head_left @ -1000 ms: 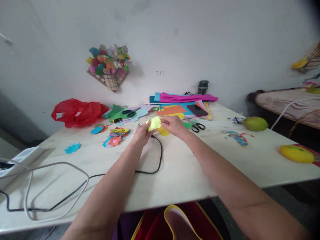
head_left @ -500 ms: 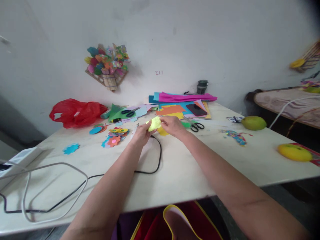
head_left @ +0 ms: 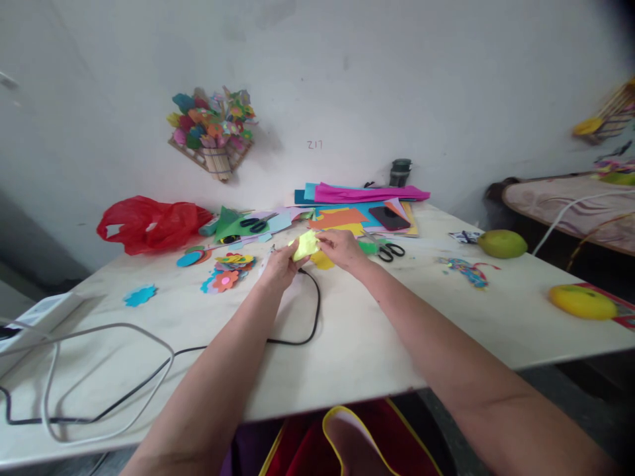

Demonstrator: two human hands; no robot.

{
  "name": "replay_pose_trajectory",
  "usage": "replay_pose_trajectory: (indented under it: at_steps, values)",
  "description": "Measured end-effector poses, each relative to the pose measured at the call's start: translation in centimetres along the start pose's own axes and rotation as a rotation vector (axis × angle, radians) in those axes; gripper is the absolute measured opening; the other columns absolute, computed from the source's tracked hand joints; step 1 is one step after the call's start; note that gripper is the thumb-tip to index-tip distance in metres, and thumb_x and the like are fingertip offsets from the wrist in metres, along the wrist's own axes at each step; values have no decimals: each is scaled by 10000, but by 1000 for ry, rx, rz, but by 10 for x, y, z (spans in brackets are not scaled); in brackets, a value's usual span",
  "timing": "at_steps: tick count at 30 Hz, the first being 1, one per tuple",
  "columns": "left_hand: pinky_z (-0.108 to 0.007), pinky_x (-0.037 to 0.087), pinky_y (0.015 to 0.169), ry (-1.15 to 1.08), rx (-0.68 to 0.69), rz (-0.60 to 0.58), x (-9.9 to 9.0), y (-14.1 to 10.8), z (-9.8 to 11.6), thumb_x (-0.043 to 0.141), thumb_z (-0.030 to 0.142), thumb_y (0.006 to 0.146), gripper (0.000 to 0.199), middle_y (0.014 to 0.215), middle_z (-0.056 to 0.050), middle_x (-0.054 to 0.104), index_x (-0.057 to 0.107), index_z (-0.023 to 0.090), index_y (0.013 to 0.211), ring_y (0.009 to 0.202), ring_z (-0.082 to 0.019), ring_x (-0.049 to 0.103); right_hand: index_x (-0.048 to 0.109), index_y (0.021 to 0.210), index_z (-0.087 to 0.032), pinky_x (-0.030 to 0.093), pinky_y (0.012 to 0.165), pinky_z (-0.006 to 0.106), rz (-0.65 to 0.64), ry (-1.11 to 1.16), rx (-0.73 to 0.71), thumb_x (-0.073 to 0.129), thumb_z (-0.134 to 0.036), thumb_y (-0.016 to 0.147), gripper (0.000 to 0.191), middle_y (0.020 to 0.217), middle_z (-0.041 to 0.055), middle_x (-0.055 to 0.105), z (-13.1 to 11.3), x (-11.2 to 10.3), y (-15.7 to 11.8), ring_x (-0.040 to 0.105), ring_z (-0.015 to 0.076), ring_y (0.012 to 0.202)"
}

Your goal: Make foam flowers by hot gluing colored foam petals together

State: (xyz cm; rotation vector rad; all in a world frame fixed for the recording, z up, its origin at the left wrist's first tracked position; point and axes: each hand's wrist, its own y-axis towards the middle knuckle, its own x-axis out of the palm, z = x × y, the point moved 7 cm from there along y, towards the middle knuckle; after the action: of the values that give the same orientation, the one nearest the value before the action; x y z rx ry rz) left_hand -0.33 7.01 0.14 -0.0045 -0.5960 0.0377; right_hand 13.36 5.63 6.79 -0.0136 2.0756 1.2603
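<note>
A small bright yellow piece, perhaps paper or craft foam, is held up over the middle of the table. My left hand is closed on its left and lower side. Pinched at its right edge are the fingers of my right hand; the fingertips are partly hidden. A darker yellow sheet piece lies on the table just behind and below the hands. Black-handled scissors rest right of my right hand, beside a green scrap. Cut flower shapes are piled left of my left hand.
Coloured sheets and a phone lie at the back, with a second pair of scissors. A red plastic bag sits back left. Cables cross the table. Two mango-like fruits are at the right.
Both hands stay almost in place around the yellow piece. It looks slightly turned between the fingers. The whole view has shifted by a few pixels.
</note>
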Motion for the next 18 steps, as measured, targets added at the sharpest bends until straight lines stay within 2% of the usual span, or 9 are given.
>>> replay_pose_trajectory:
  at_steps: [7,11,14,18]
  values:
    - [-220,559,550,25,0,-16,3,-1,-3,607,147,726,105,764,-72,641,620,72,798,648,-128,621,656,792,-143,434,651,251,37,-56,56,479,-112,704,200,772,69,674,2,-2,-2,596,158,681]
    - [-223,558,535,44,-4,-2,6,-3,-3,627,162,711,127,740,-68,636,617,71,800,634,-129,618,646,742,-155,445,669,274,74,-7,147,498,-106,659,177,733,59,668,8,-4,-3,598,167,672]
    - [-220,556,530,48,11,4,7,-4,-1,617,158,717,117,742,-70,635,616,66,789,632,-129,618,620,679,-164,457,605,269,123,228,338,529,-122,623,115,627,24,633,22,-5,-4,576,144,574]
    - [-221,555,529,23,47,27,1,-2,3,588,139,732,91,757,-69,635,615,64,776,649,-139,625,570,642,-164,460,487,239,200,801,747,539,-166,630,34,543,-9,599,46,1,-14,529,100,440]
